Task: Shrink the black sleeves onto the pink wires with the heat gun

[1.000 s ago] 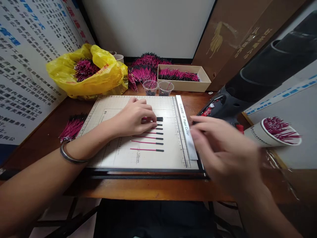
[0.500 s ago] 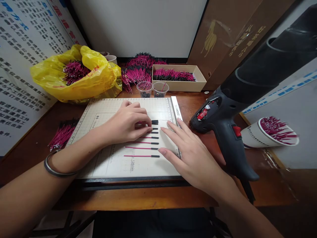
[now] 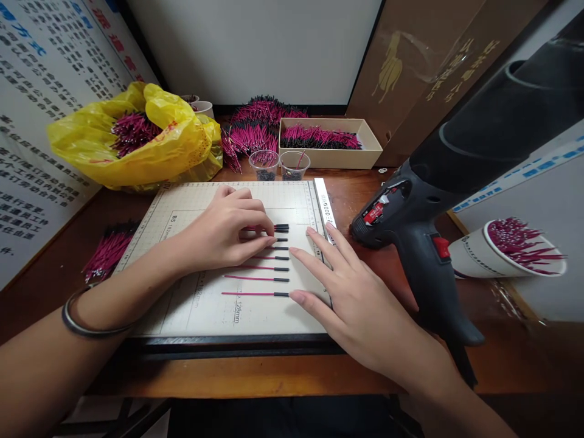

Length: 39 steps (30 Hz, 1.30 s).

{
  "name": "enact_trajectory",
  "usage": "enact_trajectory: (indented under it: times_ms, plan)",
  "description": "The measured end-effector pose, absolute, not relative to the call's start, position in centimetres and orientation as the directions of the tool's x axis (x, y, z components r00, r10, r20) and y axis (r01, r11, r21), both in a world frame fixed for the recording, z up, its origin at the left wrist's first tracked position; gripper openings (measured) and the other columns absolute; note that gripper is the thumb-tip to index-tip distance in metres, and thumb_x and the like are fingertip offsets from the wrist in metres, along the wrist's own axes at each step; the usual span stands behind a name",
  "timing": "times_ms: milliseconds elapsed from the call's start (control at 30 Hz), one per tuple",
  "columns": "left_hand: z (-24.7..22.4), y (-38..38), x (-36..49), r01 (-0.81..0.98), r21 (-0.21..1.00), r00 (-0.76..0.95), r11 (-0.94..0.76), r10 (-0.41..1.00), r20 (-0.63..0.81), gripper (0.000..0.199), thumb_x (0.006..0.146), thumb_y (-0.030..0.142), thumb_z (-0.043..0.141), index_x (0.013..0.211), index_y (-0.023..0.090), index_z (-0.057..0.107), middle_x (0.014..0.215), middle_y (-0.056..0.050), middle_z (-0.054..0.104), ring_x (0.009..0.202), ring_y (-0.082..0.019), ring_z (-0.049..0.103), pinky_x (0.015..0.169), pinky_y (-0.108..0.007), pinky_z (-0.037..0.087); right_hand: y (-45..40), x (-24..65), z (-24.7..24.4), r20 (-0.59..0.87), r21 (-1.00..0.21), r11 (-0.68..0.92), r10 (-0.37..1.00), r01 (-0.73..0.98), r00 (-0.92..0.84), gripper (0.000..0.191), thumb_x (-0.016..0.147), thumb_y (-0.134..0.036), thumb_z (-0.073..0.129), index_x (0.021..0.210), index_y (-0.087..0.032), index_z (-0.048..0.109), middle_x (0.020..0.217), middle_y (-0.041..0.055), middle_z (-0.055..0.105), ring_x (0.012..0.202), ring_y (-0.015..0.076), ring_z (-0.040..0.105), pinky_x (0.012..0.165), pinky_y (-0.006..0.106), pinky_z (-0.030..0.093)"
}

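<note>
Gripped in the curled, closed left hand [image 3: 239, 228] near frame centre are bunched wires [image 3: 282, 227]; spread, empty right hand [image 3: 354, 287] is set right of centre, beside rowed wires [image 3: 255, 294], apparently so black tips [image 3: 281, 294] are kept aligned.

Wires [image 3: 250, 294] plastic-coated; bag [image 3: 176, 155] crinkled glossy plastic; desk [image 3: 219, 374] glossy wood; heat gun [image 3: 420, 228] matt plastic.

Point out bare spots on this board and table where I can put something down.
Bare board shows between the left hand and clear cups; bare table between the white rail and black tool. Behind the board it's crowded: yellow bag, wire piles, cream box.
</note>
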<state>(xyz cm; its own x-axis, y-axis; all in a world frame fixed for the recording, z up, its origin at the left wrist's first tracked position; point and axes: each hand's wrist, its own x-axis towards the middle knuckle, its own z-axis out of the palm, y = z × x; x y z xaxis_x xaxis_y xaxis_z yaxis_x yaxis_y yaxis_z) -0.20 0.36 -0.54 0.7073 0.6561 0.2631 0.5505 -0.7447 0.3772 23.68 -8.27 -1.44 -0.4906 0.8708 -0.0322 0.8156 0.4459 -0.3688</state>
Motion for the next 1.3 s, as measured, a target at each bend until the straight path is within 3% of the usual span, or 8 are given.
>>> enact_trajectory:
  times_ms: [833,1133,1300]
  plan:
    - [-0.2,0.3,-0.3,0.529,0.400,0.761,-0.748,0.627,0.166,0.021,0.094,0.036,0.061,0.085,0.024,0.077,0.083,0.000,0.075,0.081,-0.019,0.050,0.083,-0.039,0.027,-8.5,23.7,-1.3,-0.008,-0.349,0.474,0.861,0.809,-0.508,0.058,0.102,-0.055,0.039,0.150,-0.024,0.052,0.167,0.0100,0.033,0.159,0.0374,0.014,0.120,0.064,0.036]
    - [-0.1,0.3,-0.2,0.562,0.378,0.725,-0.736,0.658,0.202,0.026,0.096,0.038,0.057,0.084,0.021,0.074,0.081,-0.001,0.072,0.079,-0.018,0.051,0.082,-0.038,0.027,-7.9,23.8,-1.2,-0.034,-0.486,0.379,0.892,0.787,-0.450,0.063,0.103,-0.060,0.030,0.152,-0.023,0.049,0.167,0.0046,0.033,0.160,0.0306,0.014,0.124,0.061,0.029]
    - [-0.3,0.6,-0.2,0.605,0.353,0.687,-0.714,0.692,0.222,0.026,0.094,0.040,0.058,0.085,0.023,0.074,0.081,-0.001,0.071,0.079,-0.018,0.051,0.083,-0.038,0.027,-7.3,23.8,-1.2,-0.061,-0.502,0.352,0.897,0.790,-0.438,0.064,0.103,-0.061,0.033,0.154,-0.024,0.046,0.170,0.0053,0.024,0.160,0.0335,0.008,0.126,0.064,0.023]
